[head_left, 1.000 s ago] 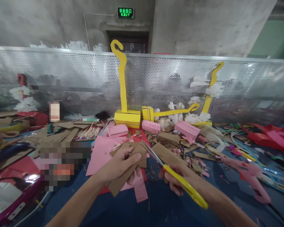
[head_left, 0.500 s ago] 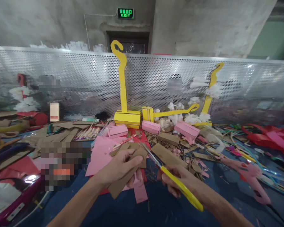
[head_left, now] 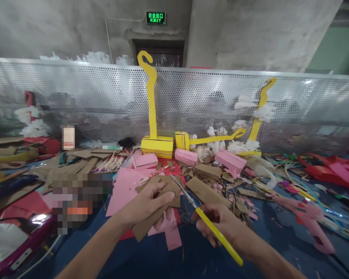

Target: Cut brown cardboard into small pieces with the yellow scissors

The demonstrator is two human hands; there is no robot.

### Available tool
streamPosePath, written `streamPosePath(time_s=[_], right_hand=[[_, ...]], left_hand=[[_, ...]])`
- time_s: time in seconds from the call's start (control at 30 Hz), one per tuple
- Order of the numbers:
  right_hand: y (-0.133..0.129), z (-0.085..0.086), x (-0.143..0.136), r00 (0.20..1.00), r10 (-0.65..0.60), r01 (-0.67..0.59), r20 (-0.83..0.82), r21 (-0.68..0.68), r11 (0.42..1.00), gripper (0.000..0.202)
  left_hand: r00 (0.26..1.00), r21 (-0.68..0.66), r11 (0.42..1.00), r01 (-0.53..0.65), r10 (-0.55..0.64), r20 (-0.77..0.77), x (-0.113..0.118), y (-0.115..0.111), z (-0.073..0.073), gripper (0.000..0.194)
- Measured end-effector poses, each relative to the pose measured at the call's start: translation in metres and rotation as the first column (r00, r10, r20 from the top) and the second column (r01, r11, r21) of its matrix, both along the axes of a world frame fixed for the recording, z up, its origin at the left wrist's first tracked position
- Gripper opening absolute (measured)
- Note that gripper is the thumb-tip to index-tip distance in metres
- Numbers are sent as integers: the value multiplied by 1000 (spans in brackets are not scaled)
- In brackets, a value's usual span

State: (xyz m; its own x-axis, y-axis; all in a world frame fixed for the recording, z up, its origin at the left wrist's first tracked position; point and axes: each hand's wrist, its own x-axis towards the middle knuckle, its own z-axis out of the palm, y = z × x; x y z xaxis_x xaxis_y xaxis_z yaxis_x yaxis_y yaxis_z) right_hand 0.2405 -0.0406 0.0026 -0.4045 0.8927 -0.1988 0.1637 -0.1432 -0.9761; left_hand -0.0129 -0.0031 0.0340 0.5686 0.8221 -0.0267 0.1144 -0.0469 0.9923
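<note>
My left hand (head_left: 155, 199) is closed round a strip of brown cardboard (head_left: 147, 224), its thumb lying on top. In my right hand (head_left: 216, 224) is a pair of scissors (head_left: 218, 234) with yellow handles, its metal blades pointing up and left. The blade tips come close to the right end of the cardboard; whether they touch it I cannot tell. Under and beside my left hand lie a pink sheet (head_left: 125, 190) and a narrow pink piece (head_left: 173, 236). More brown cardboard (head_left: 205, 190) lies just beyond the scissors.
Behind stand a yellow hook-topped shape (head_left: 151, 108) on a yellow box and a perforated metal panel (head_left: 104, 104). Pink box shapes (head_left: 186, 157) and cardboard scraps sit in front. A pink glue gun (head_left: 308, 219) lies right; a glossy purple item (head_left: 31, 240) is at left.
The scissors and my right hand have shifted slightly left, and the handles lie a little lower. My left hand keeps the cardboard strip almost in place.
</note>
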Motion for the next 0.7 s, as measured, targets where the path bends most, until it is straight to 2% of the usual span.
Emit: streamPosePath(time_s=[0.17, 0.27, 0.43, 0.57, 0.7], right_hand=[[-2, -2, -5, 998, -58, 59, 17, -15, 998, 37], [2, -3, -7, 998, -43, 43, 36, 4, 999, 39], [7, -7, -4, 987, -31, -15, 155, 286, 958, 35], [2, -9, -2, 980, -46, -16, 196, 303, 953, 38], [-4, -4, -6, 975, -66, -7, 210, 330, 944, 36]], left_hand=[[999, 17, 1000, 7, -7, -32, -3, 1, 0, 36], [1000, 35, 999, -26, 26, -15, -4, 3, -4, 39], [998, 79, 996, -45, 48, -32, -2, 2, -2, 44], [995, 82, 995, 57, -50, -89, 0, -5, 2, 34], [982, 20, 986, 168, -165, -91, 0, -8, 2, 38]])
